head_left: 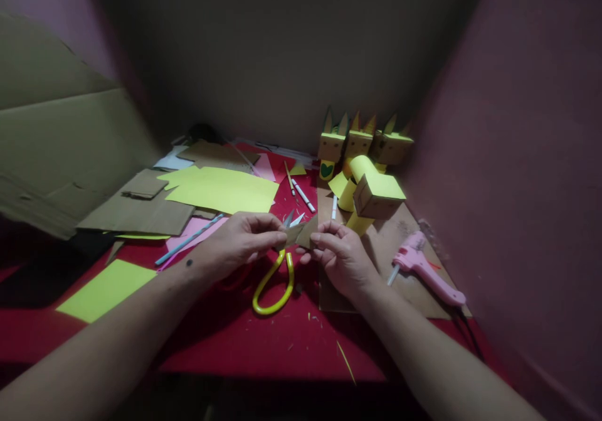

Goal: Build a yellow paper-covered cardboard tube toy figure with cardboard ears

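Observation:
Between my two hands, above the red table, is a small piece of brown cardboard; whether it is one piece or two overlapping ones, I cannot tell. My left hand pinches its left end between thumb and fingers. Its right end is pinched by my right hand. Scissors with yellow handles lie on the red cloth just below and behind the cardboard, blades pointing away from me and partly hidden. A yellow and cardboard box figure stands beyond my right hand.
Yellow sheets, brown cardboard and a blue striped straw lie at the left. A pink glue gun rests on a cardboard mat at the right. Several box-headed figures stand at the back. A white marker lies near the middle.

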